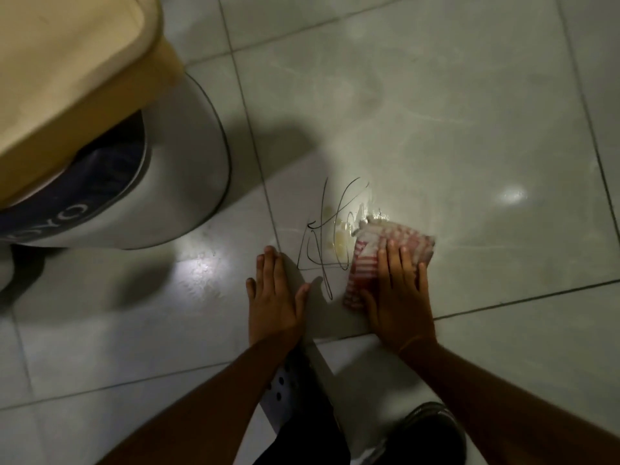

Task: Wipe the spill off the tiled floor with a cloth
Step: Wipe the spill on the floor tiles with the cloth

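Observation:
A red-and-white striped cloth [369, 255] lies crumpled on the pale tiled floor [469, 129]. My right hand [397, 293] presses flat on top of it, fingers spread. Just left of the cloth, yellowish drops and a wet glossy film form the spill [340, 236], lying over thin black scribbled lines [322, 250] on the tile. My left hand [273, 293] rests flat on the bare floor to the left of the scribble, fingers apart, holding nothing.
A large grey-white rounded appliance base [181, 182] with a dark blue band stands at the left, under a beige boxy top [67, 78]. My feet in a perforated sandal [285, 387] and a dark shoe [432, 427] are at the bottom. Open tile extends right and beyond.

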`<state>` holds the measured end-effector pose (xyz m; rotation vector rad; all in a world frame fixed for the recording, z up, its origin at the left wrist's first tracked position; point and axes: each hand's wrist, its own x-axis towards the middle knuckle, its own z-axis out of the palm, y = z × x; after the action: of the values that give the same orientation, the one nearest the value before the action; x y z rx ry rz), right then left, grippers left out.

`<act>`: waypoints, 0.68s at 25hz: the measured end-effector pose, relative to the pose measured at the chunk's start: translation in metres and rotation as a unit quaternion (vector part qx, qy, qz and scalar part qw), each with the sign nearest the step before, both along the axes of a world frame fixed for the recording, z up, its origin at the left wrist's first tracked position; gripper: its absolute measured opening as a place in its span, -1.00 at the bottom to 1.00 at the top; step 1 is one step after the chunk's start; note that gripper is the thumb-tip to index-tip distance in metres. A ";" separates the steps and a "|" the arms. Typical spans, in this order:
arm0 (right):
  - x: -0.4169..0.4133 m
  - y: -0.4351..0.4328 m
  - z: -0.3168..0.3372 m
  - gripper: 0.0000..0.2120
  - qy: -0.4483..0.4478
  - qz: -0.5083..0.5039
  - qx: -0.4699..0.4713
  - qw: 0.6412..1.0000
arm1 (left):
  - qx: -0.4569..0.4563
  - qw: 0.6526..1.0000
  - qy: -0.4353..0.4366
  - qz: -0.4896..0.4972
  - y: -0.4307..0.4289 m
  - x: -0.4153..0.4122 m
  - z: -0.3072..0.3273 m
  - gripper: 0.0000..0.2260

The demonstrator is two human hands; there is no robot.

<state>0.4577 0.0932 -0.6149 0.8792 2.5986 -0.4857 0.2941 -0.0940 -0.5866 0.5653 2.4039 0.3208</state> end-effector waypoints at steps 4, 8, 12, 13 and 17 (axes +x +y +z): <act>0.052 -0.060 -0.001 -0.17 -0.005 0.022 -0.020 1.000 | 0.005 1.000 0.007 0.000 -0.001 0.001 0.000 -0.25; 0.002 -0.076 -0.008 -0.14 0.012 0.018 -0.004 1.000 | 0.003 1.000 0.015 0.002 -0.001 0.000 0.001 -0.26; -0.079 -0.073 -0.010 -0.25 0.059 0.112 -0.010 0.992 | 0.020 1.000 0.012 0.010 -0.002 -0.003 0.000 -0.31; -0.083 -0.073 -0.011 -0.26 0.062 0.121 -0.011 0.991 | 0.025 1.000 0.011 0.012 -0.002 -0.004 0.000 -0.33; -0.034 -0.078 -0.011 -0.21 0.069 0.141 -0.012 0.988 | 0.024 1.000 0.008 0.008 -0.004 -0.005 0.001 -0.33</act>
<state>0.4237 0.0152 -0.6262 0.4729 2.7769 -0.5126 0.2888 -0.0985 -0.5851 0.5731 2.4231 0.3838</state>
